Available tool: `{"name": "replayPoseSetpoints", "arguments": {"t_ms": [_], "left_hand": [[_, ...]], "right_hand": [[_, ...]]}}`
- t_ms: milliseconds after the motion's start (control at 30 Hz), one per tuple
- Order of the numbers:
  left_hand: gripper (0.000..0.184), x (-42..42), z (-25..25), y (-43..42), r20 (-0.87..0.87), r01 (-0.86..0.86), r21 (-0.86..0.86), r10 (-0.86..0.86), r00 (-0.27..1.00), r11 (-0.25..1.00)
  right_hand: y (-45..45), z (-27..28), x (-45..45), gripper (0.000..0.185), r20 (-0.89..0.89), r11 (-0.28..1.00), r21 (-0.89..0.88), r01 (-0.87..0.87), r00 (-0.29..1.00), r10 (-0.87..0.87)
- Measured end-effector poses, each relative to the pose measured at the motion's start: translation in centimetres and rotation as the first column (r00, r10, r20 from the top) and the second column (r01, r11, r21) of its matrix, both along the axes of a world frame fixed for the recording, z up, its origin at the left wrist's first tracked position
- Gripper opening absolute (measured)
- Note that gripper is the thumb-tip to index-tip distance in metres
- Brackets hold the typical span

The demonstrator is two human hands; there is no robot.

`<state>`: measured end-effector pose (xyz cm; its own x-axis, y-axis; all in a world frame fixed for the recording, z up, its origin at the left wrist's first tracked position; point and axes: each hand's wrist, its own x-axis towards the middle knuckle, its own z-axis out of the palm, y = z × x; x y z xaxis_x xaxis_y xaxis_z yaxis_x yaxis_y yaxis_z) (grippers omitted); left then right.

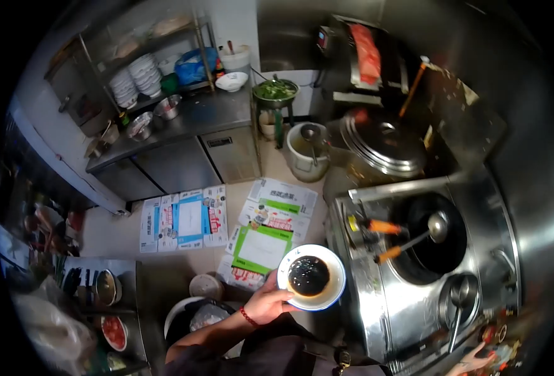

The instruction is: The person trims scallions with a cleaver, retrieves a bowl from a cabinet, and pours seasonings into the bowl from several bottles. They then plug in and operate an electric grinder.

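My left hand (269, 301), with a red bracelet at the wrist, grips the rim of a white bowl (337, 283) with a blue edge. Dark brown liquid (308, 276) lies in the bowl, which is held over the floor beside the stove. At the lower right edge, my right hand (471, 361) reaches among small red-topped containers (490, 333), its fingers stretched out and apart. I cannot make out whether a fingertip touches one of them.
A black wok (418, 216) with a ladle (438, 227) sits on the steel stove (368, 301). Another ladle (462, 294) rests nearer the right hand. Behind stand a large lidded pot (386, 135) and a white bucket (299, 166). Flattened cardboard (277, 200) covers some floor.
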<state>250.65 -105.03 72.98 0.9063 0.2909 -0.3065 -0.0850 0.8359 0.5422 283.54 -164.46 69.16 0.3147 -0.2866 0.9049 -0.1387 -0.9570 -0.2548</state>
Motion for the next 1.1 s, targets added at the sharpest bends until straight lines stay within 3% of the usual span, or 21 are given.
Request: {"name": "replayPoseSetpoints", "arguments": {"t_ms": [167,200,333,400,467,533,600,667,700,733,767,800,900,1000,1100], "left_hand": [[0.075,-2.7,0.4,13.7,0.045,-0.178,0.006,0.178,0.983,0.984],[0.076,-2.9,0.7,16.1,0.064,-0.231,0.028,0.228,0.971,0.973],[0.073,-4.2,2.8,23.5,0.033,-0.453,0.026,0.452,0.891,0.891],[0.073,-4.9,2.2,26.9,-0.030,-0.552,0.003,0.552,0.833,0.834],[0.068,-5.1,3.1,29.9,-0.019,-0.649,0.045,0.651,0.759,0.759],[0.062,-5.2,3.0,32.5,-0.040,-0.737,0.056,0.739,0.672,0.674],[0.061,-5.5,3.2,35.5,-0.040,-0.773,-0.001,0.772,0.634,0.634],[0.060,-5.7,3.1,38.3,-0.035,-0.810,0.013,0.809,0.586,0.587],[0.060,-5.7,3.0,39.7,-0.027,-0.838,0.017,0.838,0.545,0.545],[0.061,-5.8,2.8,41.4,-0.044,-0.837,0.121,0.845,0.533,0.534],[0.061,-5.7,2.6,42.9,-0.047,-0.852,0.138,0.863,0.504,0.505],[0.061,-5.7,2.3,44.3,-0.058,-0.863,0.155,0.877,0.477,0.480],[0.062,-4.9,1.7,49.4,-0.079,-0.903,0.139,0.914,0.398,0.405],[0.062,-3.7,1.6,53.8,-0.105,-0.944,0.086,0.945,0.308,0.318],[0.060,-2.8,1.6,58.6,-0.150,-0.958,0.079,0.954,0.261,0.275]], "right_hand": [[23.3,12.4,4.0,0.042,0.178,0.890,-0.143,-0.434,0.873,0.454],[27.7,13.2,5.1,0.042,0.201,0.892,-0.242,-0.382,0.880,0.431],[45.1,13.5,9.2,0.048,0.063,0.796,-0.135,-0.590,0.796,0.601],[53.8,13.0,10.1,0.050,0.085,0.606,0.163,-0.778,0.623,0.777],[61.2,12.3,11.2,0.051,0.060,0.555,0.146,-0.819,0.568,0.821],[67.8,9.9,12.6,0.054,0.087,0.369,0.242,-0.897,0.399,0.913],[74.4,8.6,12.9,0.056,0.003,0.343,0.319,-0.883,0.363,0.932],[80.1,5.4,15.5,0.058,-0.078,0.370,0.136,-0.919,0.362,0.929],[83.4,4.2,16.1,0.060,-0.093,0.326,0.171,-0.930,0.315,0.945],[87.4,3.2,16.7,0.062,-0.100,0.278,0.204,-0.939,0.263,0.960],[91.5,2.0,17.4,0.063,0.099,-0.093,0.383,-0.919,-0.059,0.993],[95.2,2.3,16.9,0.064,0.073,-0.117,0.492,-0.862,-0.093,0.993],[107.1,1.6,17.2,0.059,0.062,-0.189,0.562,-0.805,-0.187,0.980],[116.9,2.6,15.6,0.052,-0.102,-0.100,0.629,-0.771,-0.209,0.972],[127.5,2.7,12.5,0.053,-0.094,-0.233,0.653,-0.721,-0.382,0.920]]}}
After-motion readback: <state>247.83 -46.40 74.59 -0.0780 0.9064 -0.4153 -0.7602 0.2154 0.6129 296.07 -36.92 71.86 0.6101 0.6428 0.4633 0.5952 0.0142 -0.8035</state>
